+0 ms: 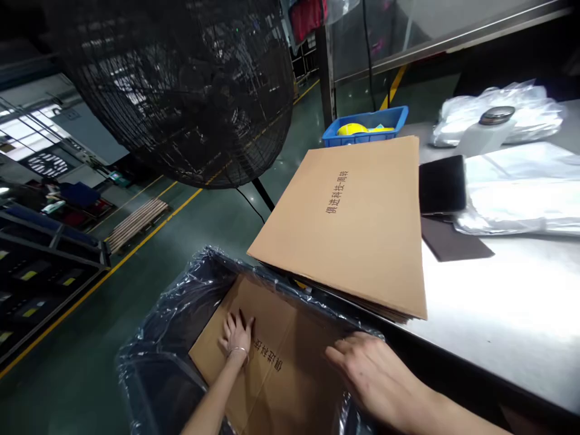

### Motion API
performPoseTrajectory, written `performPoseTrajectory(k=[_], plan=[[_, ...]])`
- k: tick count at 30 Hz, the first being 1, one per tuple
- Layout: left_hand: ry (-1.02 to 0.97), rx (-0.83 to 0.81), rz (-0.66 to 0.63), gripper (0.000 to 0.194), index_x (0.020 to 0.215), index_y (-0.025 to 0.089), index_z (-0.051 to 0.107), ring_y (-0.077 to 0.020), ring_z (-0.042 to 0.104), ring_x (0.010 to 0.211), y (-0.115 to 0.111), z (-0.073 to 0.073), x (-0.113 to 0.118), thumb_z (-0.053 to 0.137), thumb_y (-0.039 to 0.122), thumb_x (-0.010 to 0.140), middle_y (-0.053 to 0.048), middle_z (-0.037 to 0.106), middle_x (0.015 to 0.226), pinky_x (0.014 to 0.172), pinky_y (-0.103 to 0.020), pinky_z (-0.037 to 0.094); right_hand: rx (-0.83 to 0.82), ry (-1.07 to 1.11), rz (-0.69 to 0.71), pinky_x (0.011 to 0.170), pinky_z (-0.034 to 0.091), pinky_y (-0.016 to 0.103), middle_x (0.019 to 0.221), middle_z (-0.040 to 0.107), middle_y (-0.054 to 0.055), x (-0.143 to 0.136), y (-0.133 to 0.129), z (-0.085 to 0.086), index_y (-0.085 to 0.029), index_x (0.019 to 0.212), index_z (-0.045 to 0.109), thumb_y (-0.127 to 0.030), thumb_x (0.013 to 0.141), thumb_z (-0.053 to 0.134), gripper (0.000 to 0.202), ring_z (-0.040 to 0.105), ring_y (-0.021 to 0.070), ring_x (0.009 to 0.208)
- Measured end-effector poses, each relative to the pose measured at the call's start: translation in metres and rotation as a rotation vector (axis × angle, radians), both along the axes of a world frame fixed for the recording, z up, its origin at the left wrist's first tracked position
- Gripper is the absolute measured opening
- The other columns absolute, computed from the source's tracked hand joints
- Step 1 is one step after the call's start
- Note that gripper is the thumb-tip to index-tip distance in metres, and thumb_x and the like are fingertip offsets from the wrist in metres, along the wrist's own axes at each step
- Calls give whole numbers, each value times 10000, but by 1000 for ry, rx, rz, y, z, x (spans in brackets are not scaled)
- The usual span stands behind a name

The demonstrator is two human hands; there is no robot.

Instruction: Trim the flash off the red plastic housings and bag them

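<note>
A printed cardboard sheet lies inside a bin lined with clear plastic. My left hand rests on the sheet with its fingers spread, a thin bracelet at the wrist. At the bin's right side is my right hand, its fingers bent together near the liner and the sheet's edge. Whatever those fingers grip is hidden beneath them. Just beyond the bin's rim, a stack of flat cardboard sheets sits on the table, with printed characters on the top one.
A large black fan stands behind the bin. On the pale table are a phone, plastic-wrapped packs and a bottle. A blue tray holds yellow items. A wooden pallet lies on the floor.
</note>
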State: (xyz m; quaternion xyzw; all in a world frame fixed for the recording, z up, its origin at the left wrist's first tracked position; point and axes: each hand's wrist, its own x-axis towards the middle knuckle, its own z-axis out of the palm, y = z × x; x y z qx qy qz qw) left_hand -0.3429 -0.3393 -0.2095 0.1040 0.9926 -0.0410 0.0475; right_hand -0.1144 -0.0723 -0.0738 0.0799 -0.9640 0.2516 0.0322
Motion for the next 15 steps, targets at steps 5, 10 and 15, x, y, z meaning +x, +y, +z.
performPoseTrajectory(k=[5, 10, 15], plan=[[-291, 135, -734, 496, 1467, 393, 460, -271, 329, 1481, 37, -3, 96, 513, 486, 982, 18, 419, 1604, 1243, -534, 195, -93, 66, 168, 751, 428, 337, 834, 709, 52, 12, 9, -4, -208, 961, 606, -114, 865, 413, 235, 614, 216, 732], [-410, 214, -996, 655, 1583, 315, 210, -263, 269, 1511, 56, -26, 175, 369, 576, 1003, -25, 319, 1654, 1236, -562, 195, -195, 167, 181, 832, 453, 367, 856, 713, 85, 18, 9, -15, -222, 895, 561, -143, 849, 384, 199, 612, 237, 758], [-372, 216, -939, 696, 1539, 409, 313, -194, 343, 1470, 47, -25, 148, 492, 667, 919, 44, 384, 1624, 1245, -402, 241, -208, 173, 185, 807, 472, 351, 799, 693, 62, 14, 10, -7, -233, 863, 529, -137, 860, 375, 182, 600, 231, 716]])
